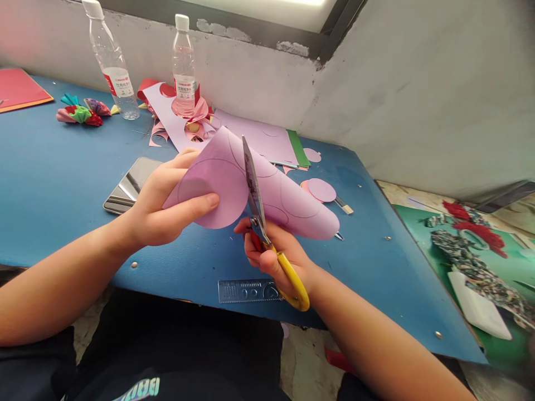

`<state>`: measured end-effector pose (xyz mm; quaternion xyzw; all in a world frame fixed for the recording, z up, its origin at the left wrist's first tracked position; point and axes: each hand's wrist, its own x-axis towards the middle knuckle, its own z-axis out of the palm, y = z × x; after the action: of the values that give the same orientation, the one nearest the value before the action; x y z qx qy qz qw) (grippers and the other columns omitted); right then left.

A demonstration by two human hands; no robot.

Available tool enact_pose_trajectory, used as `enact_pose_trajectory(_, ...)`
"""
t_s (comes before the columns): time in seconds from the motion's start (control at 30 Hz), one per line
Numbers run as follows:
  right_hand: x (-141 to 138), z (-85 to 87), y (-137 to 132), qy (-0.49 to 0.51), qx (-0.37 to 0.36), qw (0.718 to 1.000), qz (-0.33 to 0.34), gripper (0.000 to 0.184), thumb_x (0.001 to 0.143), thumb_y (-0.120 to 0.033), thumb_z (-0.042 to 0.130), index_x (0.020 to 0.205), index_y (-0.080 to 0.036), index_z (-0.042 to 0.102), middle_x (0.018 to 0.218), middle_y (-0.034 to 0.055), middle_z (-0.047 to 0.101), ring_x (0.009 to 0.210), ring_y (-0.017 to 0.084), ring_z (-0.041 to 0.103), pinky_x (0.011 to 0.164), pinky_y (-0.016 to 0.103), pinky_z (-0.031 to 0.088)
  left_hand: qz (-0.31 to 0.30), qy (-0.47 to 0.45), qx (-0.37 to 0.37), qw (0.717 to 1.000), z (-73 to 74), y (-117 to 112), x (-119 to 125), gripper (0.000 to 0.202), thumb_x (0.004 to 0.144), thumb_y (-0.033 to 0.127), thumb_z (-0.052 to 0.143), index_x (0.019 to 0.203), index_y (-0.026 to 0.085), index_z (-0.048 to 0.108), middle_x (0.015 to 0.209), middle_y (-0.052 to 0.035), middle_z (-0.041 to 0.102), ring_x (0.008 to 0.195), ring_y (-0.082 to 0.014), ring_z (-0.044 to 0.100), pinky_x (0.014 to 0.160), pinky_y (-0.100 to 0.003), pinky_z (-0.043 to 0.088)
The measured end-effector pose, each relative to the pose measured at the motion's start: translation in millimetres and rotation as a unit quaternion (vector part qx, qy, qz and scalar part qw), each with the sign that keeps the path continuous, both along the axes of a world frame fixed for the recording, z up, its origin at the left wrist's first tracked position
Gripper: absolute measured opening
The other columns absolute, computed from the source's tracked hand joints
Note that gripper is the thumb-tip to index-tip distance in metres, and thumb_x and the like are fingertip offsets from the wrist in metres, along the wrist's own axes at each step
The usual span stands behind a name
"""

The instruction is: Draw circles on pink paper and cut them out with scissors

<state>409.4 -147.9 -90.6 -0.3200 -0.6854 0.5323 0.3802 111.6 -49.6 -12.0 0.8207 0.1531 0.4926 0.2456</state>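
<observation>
A sheet of light purple paper (267, 178) with circles drawn on it is held up over the table, curled toward the right. My left hand (175, 195) pinches its left part, thumb on top of a partly cut round shape. My right hand (276, 250) grips scissors (261, 211) with yellow handles. Their blades point up and lie against the paper at the edge of that rounded part. The lower blade is mostly hidden, and so is part of my right hand's fingers.
Two plastic bottles (184, 72) stand at the back near paper scraps (167, 111). A phone (136, 181) lies left, a clear ruler (251, 291) at the front edge. Cut circles (321, 190) lie right of the paper. Fabric pieces (83, 113) sit far left; a green surface (418, 223) adjoins at right.
</observation>
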Motion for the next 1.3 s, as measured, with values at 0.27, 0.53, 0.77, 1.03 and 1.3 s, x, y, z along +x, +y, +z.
enact_pose_trajectory(0.27, 1.1, 1.4, 0.0, -0.007, -0.009, 1.000, 0.000, 0.084, 0.112, -0.106, 0.069, 0.142, -0.027, 0.070, 0.085, -0.0029, 0.059, 0.069, 0.021, 0.053, 0.061, 0.036, 0.043, -0.004, -0.001, -0.012, 1.000, 1.8, -2.0, -0.4, 0.046, 0.106, 0.053, 0.092, 0.076, 0.029, 0.068, 0.086, -0.0089, 0.077, 0.099, -0.0384, 0.076, 0.088, -0.061, 0.069)
enact_pose_trajectory(0.53, 0.5, 7.1, -1.5, -0.015, -0.025, 1.000, -0.005, 0.088, 0.108, -0.110, 0.072, 0.138, -0.028, 0.068, 0.085, -0.0037, 0.056, 0.069, 0.020, 0.051, 0.061, 0.035, 0.040, -0.019, -0.002, -0.001, 1.000, 0.9, 4.6, -1.8, 0.044, 0.098, 0.051, 0.100, 0.075, 0.028, 0.070, 0.090, -0.0081, 0.082, 0.099, -0.0375, 0.075, 0.087, -0.061, 0.067)
enact_pose_trajectory(0.77, -1.4, 16.3, -8.9, -0.026, -0.048, 0.998, -0.028, 0.087, 0.105, -0.112, 0.075, 0.139, -0.032, 0.074, 0.085, -0.0024, 0.053, 0.072, 0.022, 0.049, 0.060, 0.035, 0.034, 0.003, 0.009, -0.032, 0.999, 4.8, 2.7, -4.1, 0.044, 0.103, 0.057, 0.094, 0.076, 0.029, 0.073, 0.088, -0.0097, 0.080, 0.099, -0.0390, 0.075, 0.092, -0.065, 0.071)
enact_pose_trajectory(1.03, 4.9, 7.0, -1.8, -0.021, -0.015, 1.000, 0.009, 0.077, 0.115, -0.102, 0.071, 0.143, -0.031, 0.071, 0.090, 0.0002, 0.061, 0.074, 0.023, 0.054, 0.061, 0.035, 0.039, -0.009, 0.005, -0.014, 1.000, 7.1, 6.3, -5.5, 0.042, 0.101, 0.052, 0.097, 0.074, 0.029, 0.074, 0.093, -0.0098, 0.082, 0.098, -0.0392, 0.077, 0.094, -0.066, 0.074)
enact_pose_trajectory(1.3, 1.6, 7.0, 1.3, 0.012, -0.010, 1.000, -0.018, 0.088, 0.110, -0.107, 0.072, 0.145, -0.026, 0.070, 0.084, -0.0052, 0.054, 0.065, 0.018, 0.046, 0.058, 0.034, 0.040, 0.075, -0.015, -0.026, 0.997, -0.9, -9.3, 10.3, 0.049, 0.118, 0.066, 0.082, 0.088, 0.028, 0.074, 0.091, -0.0063, 0.080, 0.093, -0.0306, 0.079, 0.089, -0.050, 0.071)
